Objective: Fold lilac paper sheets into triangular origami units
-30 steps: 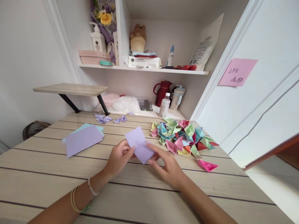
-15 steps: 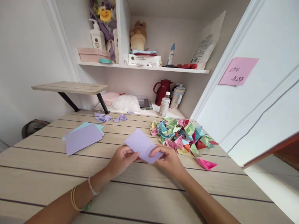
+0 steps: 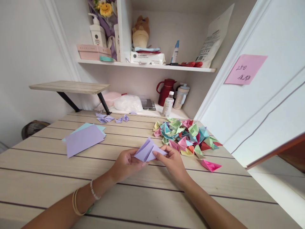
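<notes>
A piece of purple origami paper (image 3: 148, 149), partly folded with a slanting crease and raised flaps, is held between my two hands over the middle of the table. My left hand (image 3: 125, 163) grips its lower left edge, fingers underneath. On the other side, my right hand (image 3: 173, 160) pinches the right corner, its thumb lying on the top face. To the right is a heap of folded paper boats (image 3: 183, 135) in many colours, and a single pink paper boat (image 3: 210, 165) lies in front of it. Flat purple and light blue sheets (image 3: 84, 140) lie on the left.
Several small purple folded pieces (image 3: 105, 118) lie at the back of the slatted table (image 3: 152, 203). A small raised wooden shelf (image 3: 71, 86) on black brackets stands back left. Behind are a clear bottle (image 3: 168, 104), a red jug (image 3: 165, 92) and a plastic bag (image 3: 128, 103).
The purple paper was a flat rectangle and now shows a slanting fold with flaps standing up. My left thumb has moved off its top face. The camera view has shifted slightly.
</notes>
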`<state>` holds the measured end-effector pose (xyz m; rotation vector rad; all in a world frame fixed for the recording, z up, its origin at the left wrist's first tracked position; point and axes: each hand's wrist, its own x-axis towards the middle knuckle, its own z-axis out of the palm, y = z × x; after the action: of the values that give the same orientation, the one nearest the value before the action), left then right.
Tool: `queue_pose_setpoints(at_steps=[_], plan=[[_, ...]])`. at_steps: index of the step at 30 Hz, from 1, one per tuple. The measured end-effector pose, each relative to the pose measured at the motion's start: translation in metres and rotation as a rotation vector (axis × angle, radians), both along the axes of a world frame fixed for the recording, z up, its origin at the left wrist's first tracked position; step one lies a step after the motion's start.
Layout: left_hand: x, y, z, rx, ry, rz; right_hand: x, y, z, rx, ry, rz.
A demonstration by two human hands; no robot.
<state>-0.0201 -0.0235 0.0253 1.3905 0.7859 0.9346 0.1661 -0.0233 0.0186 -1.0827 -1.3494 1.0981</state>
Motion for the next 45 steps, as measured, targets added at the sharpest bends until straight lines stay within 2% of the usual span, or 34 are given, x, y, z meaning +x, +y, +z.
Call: queue_pose_setpoints(at_steps=[5,16,26,33,45], plan=[[0.004,-0.003,-0.001,-0.006,0.113,0.073,0.0,-0.002,0.001,0.034,-0.048,-0.008],[0.004,-0.001,-0.009,-0.064,0.127,0.127,-0.003,-0.005,0.002,0.053,-0.057,-0.093],[0.007,-0.002,-0.011,-0.069,0.115,0.151,-0.01,-0.003,-0.001,0.016,0.121,-0.107],[0.01,0.001,-0.018,-0.099,0.085,0.218,-0.012,-0.005,0.0,0.007,0.055,-0.069],[0.009,0.0,-0.018,-0.073,0.084,0.226,-0.01,-0.005,0.001,0.026,-0.047,-0.061]])
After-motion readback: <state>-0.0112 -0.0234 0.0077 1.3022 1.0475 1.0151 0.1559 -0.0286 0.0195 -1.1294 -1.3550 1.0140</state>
